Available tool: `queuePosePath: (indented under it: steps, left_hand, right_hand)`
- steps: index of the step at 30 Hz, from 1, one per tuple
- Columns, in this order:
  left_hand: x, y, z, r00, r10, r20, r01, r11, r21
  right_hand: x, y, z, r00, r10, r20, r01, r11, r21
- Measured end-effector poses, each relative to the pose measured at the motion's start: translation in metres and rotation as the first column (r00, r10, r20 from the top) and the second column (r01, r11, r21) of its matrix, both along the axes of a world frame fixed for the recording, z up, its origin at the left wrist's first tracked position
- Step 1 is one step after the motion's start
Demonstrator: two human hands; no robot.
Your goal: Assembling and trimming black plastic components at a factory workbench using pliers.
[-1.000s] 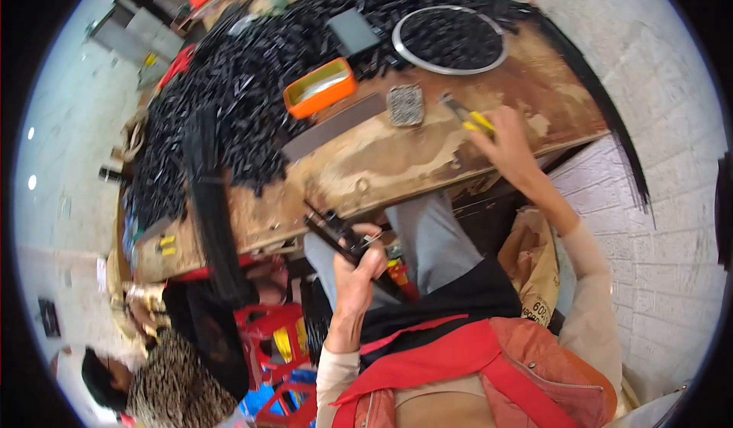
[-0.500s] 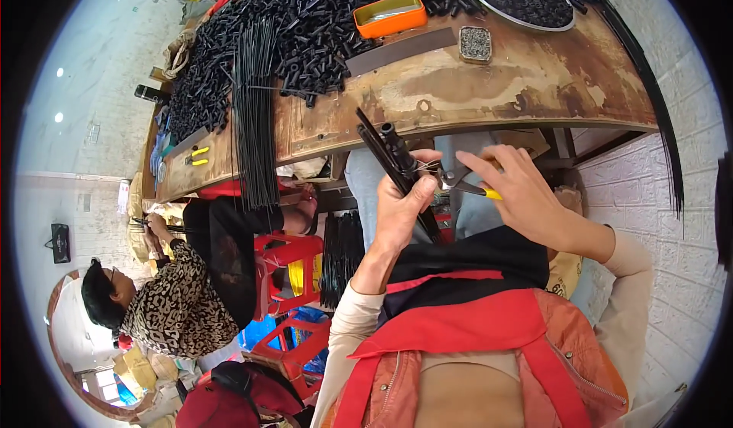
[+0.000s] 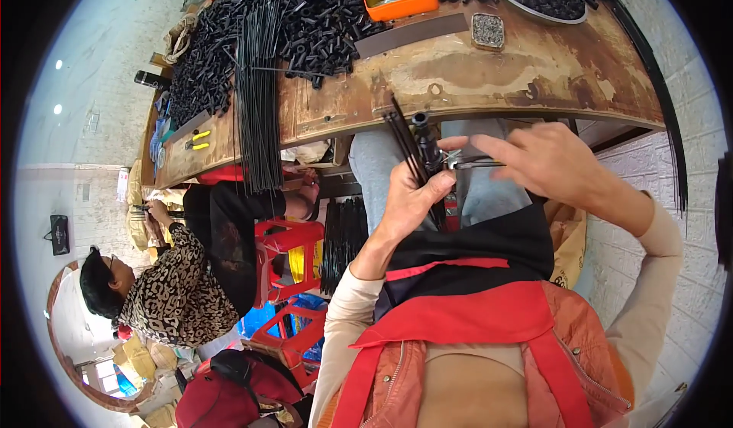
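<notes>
My left hand (image 3: 416, 195) is closed around several thin black rods (image 3: 398, 134) and a short black tube fitting (image 3: 426, 139) with a hollow upper end. Thin bright metal shows beside the fitting at my left fingertips. My right hand (image 3: 548, 161) is closed on a pair of pliers (image 3: 475, 164), whose metal jaws reach left to that metal. The right fingers are somewhat blurred by motion, and the pliers' handles are hidden under the hand. Both hands are above my lap, just in front of the table edge.
Black tube pieces (image 3: 328, 23) are heaped on the wooden table (image 3: 473, 84), beside a bundle of black rods (image 3: 258, 100). An orange tin (image 3: 400, 0), a small box of metal bits (image 3: 487, 31) and a round tray (image 3: 584, 17) stand farther back. A co-worker (image 3: 172, 290) sits left.
My right hand has moved right and up, its wrist swung outward, and the pliers now lie more level. The left hand with the rods and fitting has shifted slightly right.
</notes>
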State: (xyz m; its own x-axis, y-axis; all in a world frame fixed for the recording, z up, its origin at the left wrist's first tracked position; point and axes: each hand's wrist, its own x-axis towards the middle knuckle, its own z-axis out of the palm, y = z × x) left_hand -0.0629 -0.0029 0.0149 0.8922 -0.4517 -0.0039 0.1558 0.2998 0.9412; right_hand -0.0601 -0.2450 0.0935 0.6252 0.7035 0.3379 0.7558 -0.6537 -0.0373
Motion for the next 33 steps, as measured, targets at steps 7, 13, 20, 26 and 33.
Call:
queuePosePath:
  steps: [7,13,20,26,33]
  left_hand:
    - [0.006,-0.005,-0.002,0.994,-0.094,0.053,0.091,0.995,0.048]
    - [0.013,-0.005,-0.002,0.994,-0.106,0.024,0.106,0.994,-0.019]
    - [0.013,-0.001,-0.009,0.979,-0.197,0.056,0.198,0.98,-0.013]
    - [0.01,-0.006,-0.005,0.997,-0.016,0.081,0.02,0.999,-0.049]
    - [0.014,0.013,-0.01,0.976,-0.197,0.098,0.205,0.975,-0.08]
  right_hand:
    - [-0.015,-0.005,0.004,0.614,-0.053,-0.788,0.256,0.957,0.135]
    - [0.001,-0.013,0.011,0.651,-0.012,-0.759,0.153,0.981,0.115]
    - [-0.005,-0.001,0.033,0.478,-0.165,-0.863,0.285,0.958,-0.025]
    - [0.009,-0.002,0.025,0.776,-0.084,-0.626,0.161,0.985,0.068]
    - [0.014,0.005,0.027,-0.452,0.109,-0.885,0.395,0.914,-0.089]
